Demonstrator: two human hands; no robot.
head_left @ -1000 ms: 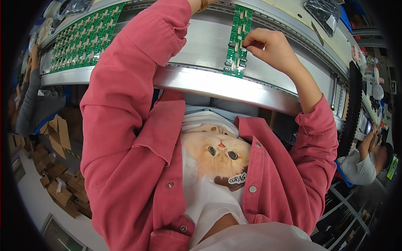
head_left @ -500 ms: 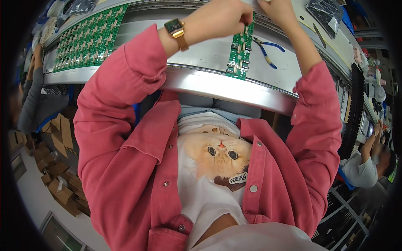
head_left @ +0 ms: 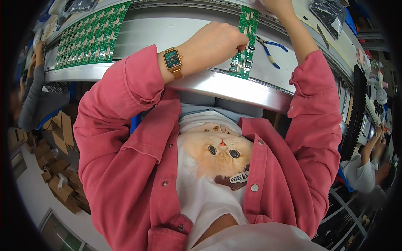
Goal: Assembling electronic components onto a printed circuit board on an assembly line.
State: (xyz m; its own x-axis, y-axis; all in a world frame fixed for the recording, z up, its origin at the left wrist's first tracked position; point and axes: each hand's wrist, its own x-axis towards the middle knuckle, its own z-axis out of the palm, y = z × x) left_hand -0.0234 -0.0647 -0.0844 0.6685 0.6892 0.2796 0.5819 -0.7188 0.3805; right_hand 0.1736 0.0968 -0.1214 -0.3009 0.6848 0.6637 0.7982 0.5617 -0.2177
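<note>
A narrow green circuit board (head_left: pixel 250 31) with rows of dark and pale connectors lies across the metal rails of the bench. My left hand (head_left: pixel 222 39), a watch on its wrist, is at the left edge of this board about halfway along it. Its fingers are curled and pressed together, and they hide whatever is between them. Beyond the board's far right corner, my right hand (head_left: pixel 278 6) is cut by the top edge of the picture, so its fingertips are mostly hidden. Pliers (head_left: pixel 276 44) with blue and yellow handles lie just right of the board, touched by neither hand.
A large panel of green circuit boards (head_left: pixel 90 37) spans the rails at the left. A thin pointed metal tool (head_left: pixel 323 36) and a clear bag of dark parts (head_left: pixel 328 17) lie at the far right. The metal front rail (head_left: pixel 234 88) runs before me. Other people work at both sides.
My left hand has moved nearer along the circuit board, from its far part to about its middle, uncovering the far end. My right hand has shifted slightly farther away, more out of the picture.
</note>
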